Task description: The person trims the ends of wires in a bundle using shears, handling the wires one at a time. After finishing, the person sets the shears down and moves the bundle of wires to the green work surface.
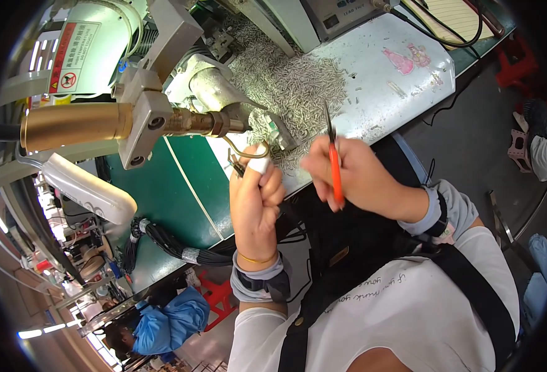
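My left hand (258,201) is closed, with a white wrap on one fingertip, just below the tip of a brass-coloured soldering iron (78,127). A small dark piece (236,166) shows beside its fingers; what they pinch is mostly hidden. A thin curved tube (248,154) passes close to the wrapped fingertip. To the right, my right hand (348,170) is closed round orange-handled tweezers (335,173), their dark point directed away from me. Beyond my left hand, a small green and white part (273,130) sits at the metal fixture (291,137).
Tiny metal slivers (298,84) are heaped around the fixture on a white board (403,74). A bundle of black cables (161,242) lies on the green table (174,186). A grey control box (341,15) stands at the back; a person in blue (171,319) is at lower left.
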Demonstrator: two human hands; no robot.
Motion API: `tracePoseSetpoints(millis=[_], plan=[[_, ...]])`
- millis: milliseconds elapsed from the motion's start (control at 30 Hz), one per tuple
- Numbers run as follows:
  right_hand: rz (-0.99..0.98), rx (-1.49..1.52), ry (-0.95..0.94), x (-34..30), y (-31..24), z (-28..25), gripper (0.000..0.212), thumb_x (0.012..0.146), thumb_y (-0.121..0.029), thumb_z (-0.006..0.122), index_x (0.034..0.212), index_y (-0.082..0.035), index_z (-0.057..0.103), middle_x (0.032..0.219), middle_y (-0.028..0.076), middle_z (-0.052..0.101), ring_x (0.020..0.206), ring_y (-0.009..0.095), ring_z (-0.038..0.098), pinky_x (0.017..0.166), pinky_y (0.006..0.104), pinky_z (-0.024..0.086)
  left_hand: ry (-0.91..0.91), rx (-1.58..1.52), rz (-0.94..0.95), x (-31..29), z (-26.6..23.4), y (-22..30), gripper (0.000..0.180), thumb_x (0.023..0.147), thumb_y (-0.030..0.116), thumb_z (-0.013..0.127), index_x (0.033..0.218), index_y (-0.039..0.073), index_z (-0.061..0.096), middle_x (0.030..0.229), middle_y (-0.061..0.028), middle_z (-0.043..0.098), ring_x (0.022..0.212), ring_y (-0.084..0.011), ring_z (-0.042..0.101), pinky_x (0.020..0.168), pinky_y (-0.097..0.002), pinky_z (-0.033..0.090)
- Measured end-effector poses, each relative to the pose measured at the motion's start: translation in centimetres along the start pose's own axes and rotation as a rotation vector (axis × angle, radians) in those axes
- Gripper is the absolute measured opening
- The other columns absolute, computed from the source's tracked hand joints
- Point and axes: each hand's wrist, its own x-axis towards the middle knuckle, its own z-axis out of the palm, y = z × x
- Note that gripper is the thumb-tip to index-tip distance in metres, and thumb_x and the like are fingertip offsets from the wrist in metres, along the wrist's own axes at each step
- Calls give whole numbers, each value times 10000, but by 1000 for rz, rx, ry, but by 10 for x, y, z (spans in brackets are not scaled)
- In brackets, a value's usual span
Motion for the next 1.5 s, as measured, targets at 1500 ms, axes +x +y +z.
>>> tracePoseSetpoints(millis=[1500], plan=[[-171, -241, 154, 6, -8, -3, 123, 839, -141, 540, 828, -27, 496, 550, -26, 443, 446, 32, 376, 418, 182, 329, -165, 207, 234, -31, -15, -17, 149, 896, 154, 432, 994, 45, 462, 738, -53, 473, 571, -106, 433, 518, -223, 347]])
